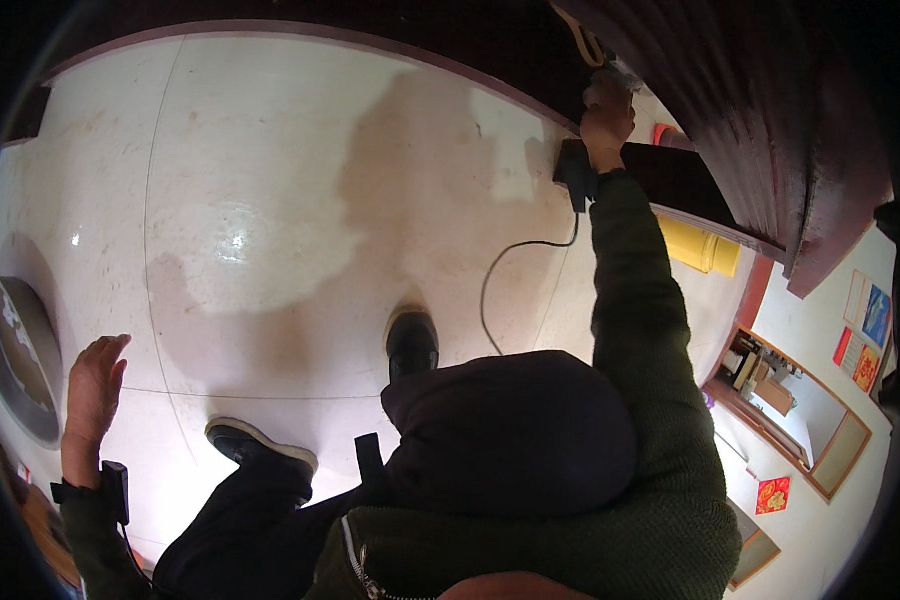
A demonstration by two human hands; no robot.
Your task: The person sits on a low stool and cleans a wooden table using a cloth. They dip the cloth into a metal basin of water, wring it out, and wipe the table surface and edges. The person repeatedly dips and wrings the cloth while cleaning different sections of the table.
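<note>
My right hand [607,116] reaches far forward with curled fingers, up against dark wooden furniture [487,45]. A greyish, shiny thing [624,75] shows at its fingertips, too dim to name. Just beyond it hangs a tan loop [589,45], perhaps a cord or strap. Whether the fingers grip anything is hidden. My left hand [96,390] is held out low at the left, empty, thumb apart from the fingers. Nearest to it stands a round metal basin [45,330] with something whitish inside. Black devices are strapped at both wrists, the right one [576,172] with a cable.
A dark, ridged wooden panel [765,112] looms at upper right. Below it lies a yellow cylindrical container [697,244]. My black shoes [412,341] stand on the pale, stained tile floor [255,165]. Farther right are a wood-framed opening [802,420] and red wall papers [772,495].
</note>
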